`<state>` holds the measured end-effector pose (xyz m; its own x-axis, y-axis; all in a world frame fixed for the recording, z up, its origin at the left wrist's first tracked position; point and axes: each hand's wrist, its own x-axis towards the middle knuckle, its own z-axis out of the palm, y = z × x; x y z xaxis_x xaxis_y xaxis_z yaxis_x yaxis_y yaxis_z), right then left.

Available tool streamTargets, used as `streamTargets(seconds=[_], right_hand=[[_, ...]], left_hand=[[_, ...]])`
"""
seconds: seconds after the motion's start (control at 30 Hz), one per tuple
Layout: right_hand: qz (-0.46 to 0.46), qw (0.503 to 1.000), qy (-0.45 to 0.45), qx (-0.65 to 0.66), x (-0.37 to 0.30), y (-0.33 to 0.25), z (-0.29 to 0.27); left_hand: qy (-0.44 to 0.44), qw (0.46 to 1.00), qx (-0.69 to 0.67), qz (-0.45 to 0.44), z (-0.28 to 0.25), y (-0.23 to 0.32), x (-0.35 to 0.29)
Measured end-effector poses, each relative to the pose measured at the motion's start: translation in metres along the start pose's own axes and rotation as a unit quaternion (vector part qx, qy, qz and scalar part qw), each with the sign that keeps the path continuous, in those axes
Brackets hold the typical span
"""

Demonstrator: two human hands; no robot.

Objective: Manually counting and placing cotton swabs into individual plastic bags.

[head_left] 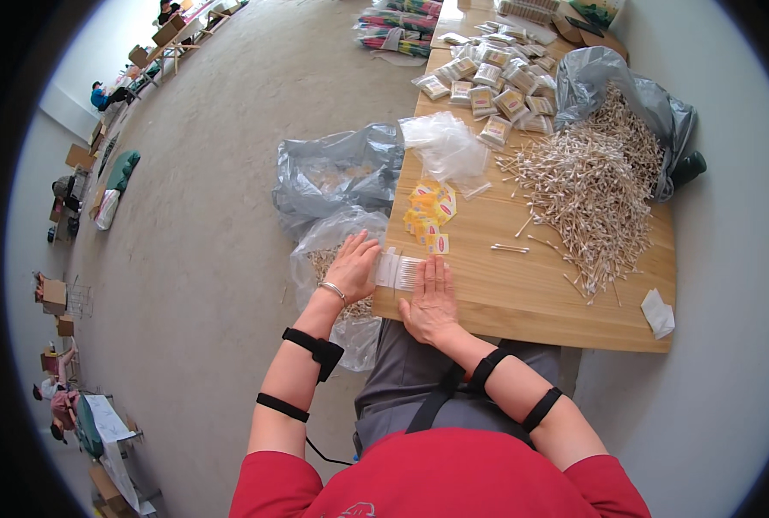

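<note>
A small clear packet of cotton swabs (397, 270) lies flat at the near left corner of a wooden table (523, 285), its swabs side by side. The person's two hands are apart, one at each end of it. The left hand (352, 269) curves over the left end, at the table's edge; from where I stand, I cannot tell whether its fingers pinch the plastic. The right hand (432, 302) lies palm down, fingers straight and together, at the right end, perhaps to keep the swabs level.

Just beyond the hands, yellow cards (428, 211) are fanned out, probably for easy picking. Past them lies a heap of clear empty bags (449, 145), also near the left edge. To the right, loose swabs (592, 186) spill from a grey plastic bag (587, 78), seemingly laid on its side so they spread within reach. Filled packets (497, 73) are piled at the far end, apparently out of the way. Beside the table, on the left, sits another grey bag (302, 177).
</note>
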<state>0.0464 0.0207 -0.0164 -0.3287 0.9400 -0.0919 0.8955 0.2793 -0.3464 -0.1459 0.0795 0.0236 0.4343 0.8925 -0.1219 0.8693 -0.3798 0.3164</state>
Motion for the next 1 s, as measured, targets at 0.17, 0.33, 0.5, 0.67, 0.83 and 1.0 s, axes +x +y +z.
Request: streamTargets(seconds=[0.17, 0.33, 0.5, 0.67, 0.83, 1.0], right_hand=[[-0.004, 1.0, 0.019, 0.011, 0.005, -0.01, 0.006], [-0.029, 0.998, 0.043, 0.039, 0.013, -0.023, 0.013], [-0.029, 0.996, 0.076, 0.033, 0.023, -0.036, 0.025], [-0.014, 0.998, 0.037, 0.048, 0.031, -0.049, 0.027], [-0.003, 0.995, 0.033, 0.099, 0.035, -0.067, 0.024], [0.013, 0.995, 0.024, 0.091, 0.039, -0.07, 0.027]], left_hand=[[0.0, 0.998, -0.042, 0.043, -0.003, -0.003, 0.004], [0.006, 0.996, -0.074, 0.055, 0.001, -0.01, 0.004], [-0.005, 0.997, -0.065, 0.051, 0.001, -0.012, 0.003], [0.055, 0.995, -0.078, -0.012, 0.002, -0.015, -0.004], [0.196, 0.949, -0.213, -0.122, 0.043, -0.058, -0.021], [0.114, 0.777, -0.558, -0.269, 0.047, -0.048, -0.014]])
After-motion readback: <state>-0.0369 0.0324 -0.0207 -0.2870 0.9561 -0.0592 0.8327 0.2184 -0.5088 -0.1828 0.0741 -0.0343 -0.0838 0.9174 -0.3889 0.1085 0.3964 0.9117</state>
